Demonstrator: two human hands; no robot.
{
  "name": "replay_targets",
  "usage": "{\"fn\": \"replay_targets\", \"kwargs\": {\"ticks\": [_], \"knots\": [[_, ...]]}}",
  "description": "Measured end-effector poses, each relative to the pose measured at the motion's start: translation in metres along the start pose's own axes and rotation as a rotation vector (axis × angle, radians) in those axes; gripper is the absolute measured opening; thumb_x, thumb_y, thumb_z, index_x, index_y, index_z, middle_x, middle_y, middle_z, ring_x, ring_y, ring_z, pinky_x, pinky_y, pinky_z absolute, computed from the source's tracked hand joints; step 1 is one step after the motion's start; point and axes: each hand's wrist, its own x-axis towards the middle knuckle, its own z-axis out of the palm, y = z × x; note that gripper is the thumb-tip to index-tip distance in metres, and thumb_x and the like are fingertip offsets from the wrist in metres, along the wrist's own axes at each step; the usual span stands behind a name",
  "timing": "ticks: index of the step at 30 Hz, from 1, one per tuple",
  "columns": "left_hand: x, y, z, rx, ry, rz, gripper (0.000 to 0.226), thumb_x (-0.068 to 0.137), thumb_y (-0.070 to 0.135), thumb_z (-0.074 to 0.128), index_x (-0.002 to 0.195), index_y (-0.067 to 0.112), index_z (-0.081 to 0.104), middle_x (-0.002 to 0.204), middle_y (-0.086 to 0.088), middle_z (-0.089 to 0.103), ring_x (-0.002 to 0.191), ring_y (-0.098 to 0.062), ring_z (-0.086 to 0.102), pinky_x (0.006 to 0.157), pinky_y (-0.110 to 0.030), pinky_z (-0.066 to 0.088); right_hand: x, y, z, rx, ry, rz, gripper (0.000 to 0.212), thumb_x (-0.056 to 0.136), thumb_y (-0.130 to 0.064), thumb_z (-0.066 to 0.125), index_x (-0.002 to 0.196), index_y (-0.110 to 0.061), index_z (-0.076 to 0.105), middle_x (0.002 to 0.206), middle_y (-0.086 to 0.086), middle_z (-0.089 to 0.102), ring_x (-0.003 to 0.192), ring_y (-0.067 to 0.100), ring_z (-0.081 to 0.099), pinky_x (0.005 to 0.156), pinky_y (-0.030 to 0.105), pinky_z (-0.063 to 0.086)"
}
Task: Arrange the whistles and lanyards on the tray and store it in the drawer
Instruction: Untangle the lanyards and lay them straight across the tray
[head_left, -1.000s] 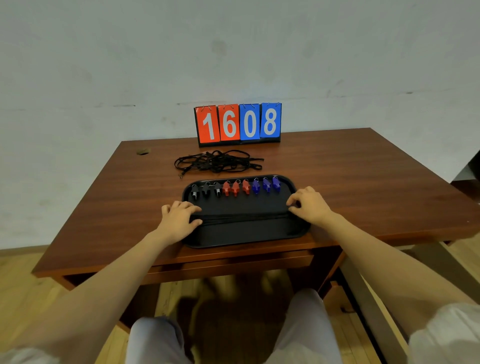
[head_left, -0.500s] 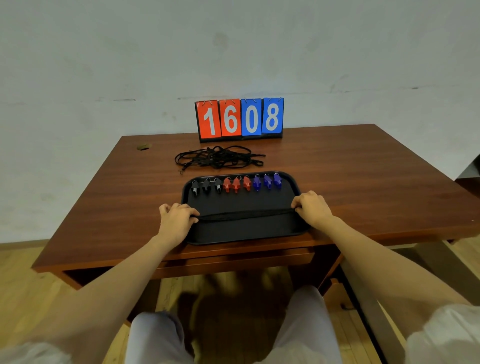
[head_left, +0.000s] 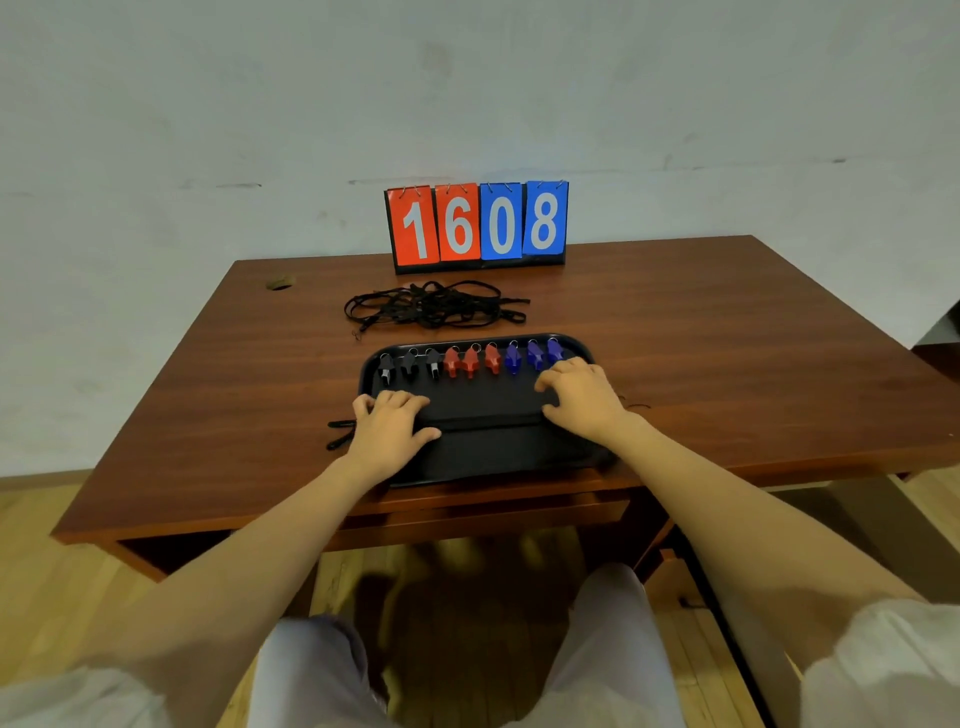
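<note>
The tray (head_left: 483, 457) lies at the front edge of the table (head_left: 727, 364). In it, along the far rim, nine whistles (head_left: 470, 359) stand in one row: three black, three red, three blue. One lanyard (head_left: 493, 420) lies stretched across the middle of the tray. The left hand (head_left: 389, 428) and the right hand (head_left: 584, 402) rest on its ends with bent fingers; whether they pinch it I cannot tell. A tangled pile (head_left: 436, 306) of more lanyards lies behind the tray, outside it.

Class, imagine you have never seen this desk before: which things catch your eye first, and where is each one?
The red and blue scoreboard reading 1608 stands out first, upright at the far edge of the table. Next comes the row of whistles, black, red, then blue, along the far side of the black tray, where the left hand and right hand rest. A tangle of black lanyards lies between scoreboard and tray.
</note>
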Motion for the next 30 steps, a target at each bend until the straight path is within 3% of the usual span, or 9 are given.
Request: {"fn": "replay_targets", "kwargs": {"ticks": [8, 18, 23, 26, 30], "knots": [[0.071, 0.009, -0.032, -0.049, 0.123, -0.051, 0.041, 0.094, 0.039, 0.047, 0.130, 0.020, 0.050, 0.134, -0.003, 0.049, 0.130, -0.024, 0.036, 0.104, -0.043, 0.022, 0.080, -0.052, -0.027, 0.061, 0.058, -0.138, 0.041, 0.092, -0.025, 0.053, 0.131, -0.015, 0.052, 0.130, 0.008, 0.054, 0.123, 0.027, 0.044, 0.100, 0.041, 0.039], [0.161, -0.078, -0.042, -0.075, -0.039, -0.324, 0.039, 0.092, 0.023, 0.046, 0.130, 0.013, 0.049, 0.135, -0.012, 0.047, 0.128, -0.033, 0.038, 0.105, -0.048, 0.029, 0.216, -0.089, -0.015, 0.157, -0.097, -0.162, 0.040, 0.095, -0.015, 0.048, 0.134, -0.016, 0.047, 0.134, 0.010, 0.048, 0.123, 0.028, 0.042, 0.098, 0.040, 0.043], [0.183, -0.113, -0.019, -0.199, -0.085, -0.439, 0.045, 0.094, 0.035, 0.050, 0.131, 0.011, 0.044, 0.136, -0.013, 0.045, 0.128, -0.034, 0.039, 0.105, -0.048, 0.034, 0.260, -0.110, 0.019, 0.236, -0.195, -0.211, 0.038, 0.096, -0.010, 0.045, 0.133, -0.016, 0.049, 0.135, 0.009, 0.046, 0.125, 0.026, 0.043, 0.100, 0.040, 0.042], [0.194, -0.122, -0.007, -0.194, -0.035, -0.449, 0.046, 0.093, 0.040, 0.051, 0.128, 0.010, 0.047, 0.131, -0.013, 0.046, 0.123, -0.034, 0.042, 0.100, -0.047, 0.039, 0.272, -0.118, 0.043, 0.222, -0.165, -0.231, 0.036, 0.096, -0.012, 0.047, 0.131, -0.014, 0.051, 0.133, 0.009, 0.049, 0.125, 0.026, 0.042, 0.098, 0.042, 0.044], [0.204, -0.127, -0.003, -0.219, 0.003, -0.412, 0.030, 0.095, 0.032, 0.051, 0.115, 0.009, 0.056, 0.119, -0.012, 0.057, 0.113, -0.031, 0.050, 0.093, -0.043, 0.043, 0.281, -0.111, 0.061, 0.145, -0.072, -0.178, 0.035, 0.098, -0.006, 0.042, 0.130, -0.012, 0.053, 0.131, 0.010, 0.049, 0.121, 0.028, 0.041, 0.090, 0.041, 0.048]]}}
